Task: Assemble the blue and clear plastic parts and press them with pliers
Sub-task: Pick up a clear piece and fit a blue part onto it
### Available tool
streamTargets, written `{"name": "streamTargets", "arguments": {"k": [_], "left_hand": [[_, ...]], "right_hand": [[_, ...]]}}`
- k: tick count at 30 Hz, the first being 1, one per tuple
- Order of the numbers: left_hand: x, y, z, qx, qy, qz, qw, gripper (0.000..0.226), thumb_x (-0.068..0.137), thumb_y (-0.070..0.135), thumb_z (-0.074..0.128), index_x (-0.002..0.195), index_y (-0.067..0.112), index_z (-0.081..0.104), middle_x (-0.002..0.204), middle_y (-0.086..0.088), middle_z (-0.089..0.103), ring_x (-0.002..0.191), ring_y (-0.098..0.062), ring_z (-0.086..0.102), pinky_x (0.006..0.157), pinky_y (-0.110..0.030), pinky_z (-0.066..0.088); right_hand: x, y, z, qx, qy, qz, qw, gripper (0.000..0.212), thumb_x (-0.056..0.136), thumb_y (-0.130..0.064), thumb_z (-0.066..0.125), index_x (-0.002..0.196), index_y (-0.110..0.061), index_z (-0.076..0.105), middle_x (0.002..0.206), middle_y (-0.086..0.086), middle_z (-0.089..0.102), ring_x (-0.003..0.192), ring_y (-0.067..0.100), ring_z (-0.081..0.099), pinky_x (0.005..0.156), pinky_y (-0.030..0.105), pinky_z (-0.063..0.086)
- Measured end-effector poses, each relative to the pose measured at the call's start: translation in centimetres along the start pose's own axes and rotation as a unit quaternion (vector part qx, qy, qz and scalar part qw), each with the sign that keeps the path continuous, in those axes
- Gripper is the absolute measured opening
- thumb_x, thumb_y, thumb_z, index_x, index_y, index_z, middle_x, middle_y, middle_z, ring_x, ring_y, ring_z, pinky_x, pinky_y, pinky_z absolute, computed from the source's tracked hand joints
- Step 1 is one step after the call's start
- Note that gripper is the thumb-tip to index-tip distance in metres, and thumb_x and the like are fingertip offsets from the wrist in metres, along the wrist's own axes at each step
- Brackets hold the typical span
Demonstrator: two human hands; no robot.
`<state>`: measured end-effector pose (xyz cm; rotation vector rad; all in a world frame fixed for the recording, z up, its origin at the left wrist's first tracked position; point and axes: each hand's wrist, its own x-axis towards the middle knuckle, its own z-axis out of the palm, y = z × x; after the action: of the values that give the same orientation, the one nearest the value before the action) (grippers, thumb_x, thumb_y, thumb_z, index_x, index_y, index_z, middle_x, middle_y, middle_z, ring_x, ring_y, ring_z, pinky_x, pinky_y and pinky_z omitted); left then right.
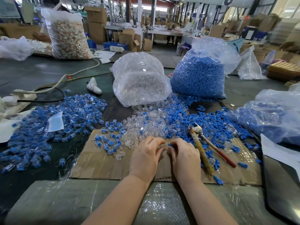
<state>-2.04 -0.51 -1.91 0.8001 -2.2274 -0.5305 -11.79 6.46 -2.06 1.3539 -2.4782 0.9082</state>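
My left hand (146, 153) pinches a clear plastic part (162, 146) and my right hand (185, 155) pinches a small blue part (170, 145); the two hands meet fingertip to fingertip over the cardboard sheet (100, 166). The pliers (204, 148), with one tape-wrapped handle and one red handle, lie on the cardboard just right of my right hand. Loose clear parts (142, 127) and loose blue parts (211, 124) are heaped beyond my hands. Assembled blue-and-clear pieces (53, 127) form a wide pile on the left.
A bag of clear parts (139, 82) and a bag of blue parts (199, 75) stand behind the heaps. Another bag with blue parts (272, 117) lies at the right. A white cable and power strip (24, 93) lie at the left. Bubble wrap covers the near table edge.
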Motion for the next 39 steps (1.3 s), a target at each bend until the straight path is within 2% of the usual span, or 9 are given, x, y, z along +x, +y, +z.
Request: {"name": "streamTargets", "arguments": {"k": [3, 6, 9, 12, 16, 21, 27, 36, 39], "left_hand": [[-0.02, 0.22, -0.16, -0.033, -0.005, -0.005, 0.999, 0.023, 0.088, 0.016, 0.060, 0.111, 0.015, 0.066, 0.101, 0.004, 0.063, 0.083, -0.010, 0.059, 0.078, -0.021, 0.048], [-0.02, 0.19, -0.12, -0.044, -0.003, -0.021, 0.999, 0.034, 0.088, 0.008, 0.060, 0.121, 0.015, 0.061, 0.104, 0.001, 0.065, 0.089, -0.012, 0.061, 0.084, -0.021, 0.048], [-0.18, 0.19, -0.16, -0.055, 0.016, -0.045, 0.997, 0.047, 0.087, 0.003, 0.061, 0.131, 0.017, 0.052, 0.106, 0.002, 0.069, 0.094, -0.007, 0.063, 0.084, -0.007, 0.039], [-0.24, 0.23, -0.24, -0.057, 0.020, -0.058, 0.996, 0.049, 0.087, 0.003, 0.060, 0.132, 0.018, 0.050, 0.106, 0.005, 0.069, 0.094, -0.005, 0.063, 0.083, -0.003, 0.035], [-0.09, 0.26, -0.32, -0.062, 0.019, -0.059, 0.996, 0.036, 0.086, 0.003, 0.062, 0.121, 0.014, 0.060, 0.101, 0.002, 0.066, 0.090, -0.007, 0.061, 0.081, -0.008, 0.042], [-0.07, 0.20, -0.44, -0.022, 0.005, -0.053, 0.998, 0.016, 0.087, 0.011, 0.062, 0.098, 0.016, 0.072, 0.092, 0.003, 0.065, 0.083, -0.012, 0.058, 0.077, -0.026, 0.047], [-0.08, 0.43, -0.56, -0.062, -0.004, -0.035, 0.997, 0.016, 0.084, 0.014, 0.067, 0.099, 0.012, 0.071, 0.091, 0.003, 0.069, 0.076, 0.000, 0.056, 0.072, 0.003, 0.037], [-0.01, -0.21, -0.27, -0.118, -0.021, -0.072, 0.990, 0.031, 0.082, 0.007, 0.068, 0.112, 0.015, 0.067, 0.094, 0.007, 0.066, 0.085, -0.002, 0.061, 0.081, -0.005, 0.046], [0.12, -0.35, -0.22, -0.119, -0.012, -0.089, 0.989, 0.021, 0.082, 0.009, 0.068, 0.101, 0.017, 0.071, 0.085, 0.013, 0.063, 0.079, 0.002, 0.059, 0.076, -0.001, 0.043]], "right_hand": [[-0.16, 0.13, -0.04, 0.038, 0.008, -0.013, 0.999, 0.008, 0.090, -0.017, 0.059, 0.095, -0.016, 0.065, 0.089, -0.003, 0.066, 0.085, 0.020, 0.057, 0.078, 0.034, 0.040], [-0.24, 0.21, -0.09, 0.051, 0.018, -0.013, 0.998, 0.009, 0.089, -0.014, 0.061, 0.095, -0.014, 0.067, 0.090, 0.000, 0.067, 0.085, 0.022, 0.058, 0.080, 0.035, 0.043], [-0.34, 0.07, -0.13, 0.054, 0.025, -0.021, 0.998, 0.007, 0.088, -0.011, 0.062, 0.093, -0.013, 0.067, 0.088, 0.000, 0.067, 0.084, 0.020, 0.059, 0.079, 0.034, 0.045], [-0.44, 0.08, -0.17, 0.056, 0.027, -0.022, 0.998, 0.009, 0.088, -0.009, 0.062, 0.094, -0.013, 0.068, 0.089, 0.000, 0.067, 0.085, 0.020, 0.058, 0.079, 0.033, 0.047], [-0.42, 0.13, -0.23, 0.061, 0.016, -0.022, 0.998, 0.015, 0.089, -0.009, 0.060, 0.101, -0.013, 0.068, 0.096, -0.001, 0.068, 0.092, 0.019, 0.057, 0.084, 0.030, 0.044], [-0.49, 0.05, -0.32, 0.063, 0.014, -0.028, 0.998, 0.016, 0.090, -0.011, 0.060, 0.103, -0.013, 0.068, 0.097, 0.000, 0.068, 0.093, 0.019, 0.058, 0.085, 0.030, 0.045], [-0.56, 0.09, -0.42, 0.061, 0.010, -0.031, 0.998, 0.022, 0.087, -0.003, 0.059, 0.105, -0.011, 0.069, 0.096, 0.001, 0.067, 0.094, 0.020, 0.057, 0.084, 0.029, 0.045], [-0.64, 0.15, -0.76, 0.131, 0.022, 0.009, 0.991, 0.006, 0.087, -0.011, 0.064, 0.090, -0.014, 0.069, 0.085, -0.003, 0.068, 0.082, 0.015, 0.060, 0.074, 0.022, 0.042], [-0.65, 0.16, -0.82, 0.136, 0.019, 0.009, 0.990, 0.005, 0.087, -0.017, 0.065, 0.084, -0.014, 0.067, 0.079, -0.004, 0.066, 0.078, 0.015, 0.058, 0.070, 0.022, 0.040]]}}
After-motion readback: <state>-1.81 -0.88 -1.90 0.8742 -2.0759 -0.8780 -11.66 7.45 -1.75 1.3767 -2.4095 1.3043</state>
